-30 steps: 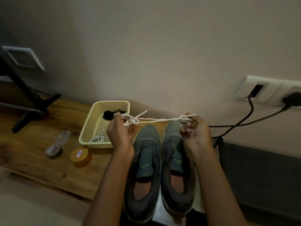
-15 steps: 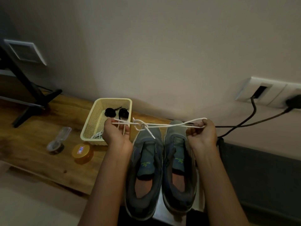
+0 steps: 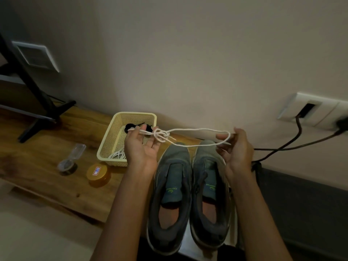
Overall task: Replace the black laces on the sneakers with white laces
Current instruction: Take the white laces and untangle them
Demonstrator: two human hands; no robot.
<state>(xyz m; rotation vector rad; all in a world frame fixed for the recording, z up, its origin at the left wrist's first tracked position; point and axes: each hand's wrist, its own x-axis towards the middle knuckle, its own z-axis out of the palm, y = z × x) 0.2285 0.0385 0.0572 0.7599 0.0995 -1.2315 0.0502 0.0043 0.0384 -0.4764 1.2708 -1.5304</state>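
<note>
Left hand: palm turned up, fingers stretched out fairly straight, raised just in front of the basket; one end of the white lace lies across the fingertips.
Right hand: raised over the toe of the sneaker on that side, thumb and fingers curled in and pinching the far bend of the lace.
White lace: strung in the air between the two hands as a long flat loop, above the toes of the shoes and touching neither.
Knot: a loose tangle in the lace, just beside the left fingertips, with a short tail poking out.
Grey sneakers: a pair side by side, toes to the wall, between the person's forearms.
Yellow mesh basket: on the wooden table, just left of the left hand.
Black laces: bundled at the basket's far end.
Spare white lace: coiled at the basket's near end.
Round amber tin: on the table, near the basket's front corner.
Clear plastic container: left of the tin.
Wall socket: on the wall to the right, dark cables running down from it.
</note>
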